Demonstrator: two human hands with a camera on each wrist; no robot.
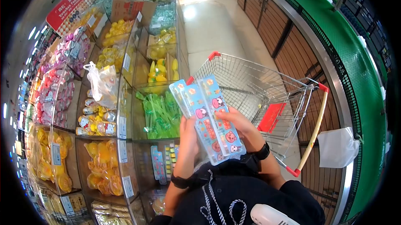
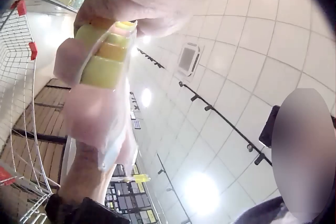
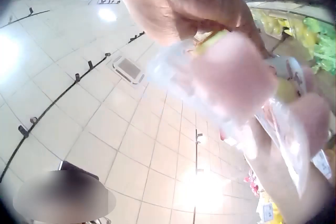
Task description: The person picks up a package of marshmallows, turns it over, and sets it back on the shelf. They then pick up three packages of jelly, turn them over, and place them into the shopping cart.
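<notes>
Long blue cartoon-printed candy packets (image 1: pixel 204 107), overlapping and fanned at the top, are held upright in front of the body. My left hand (image 1: pixel 189 141) grips their left edge, with its fingers mostly hidden behind them. With the thumb on the front of the right-hand packet (image 1: pixel 227 135), my right hand (image 1: pixel 242 125) pinches it from the right side. In the left wrist view, yellow-green and orange pieces (image 2: pixel 102 71) show inside a clear packet backing. The right wrist view shows my right hand (image 3: pixel 184 8) over blurred, clear packaging.
Divided bins on the left hold green-wrapped sweets (image 1: pixel 161 114), yellow sweets (image 1: pixel 102 168) and similar blue packets (image 1: pixel 158 164). A white plastic bag (image 1: pixel 102 80) hangs over one bin. A wire shopping cart (image 1: pixel 250 78) stands close on the right, beside a green-topped counter (image 1: pixel 309 20).
</notes>
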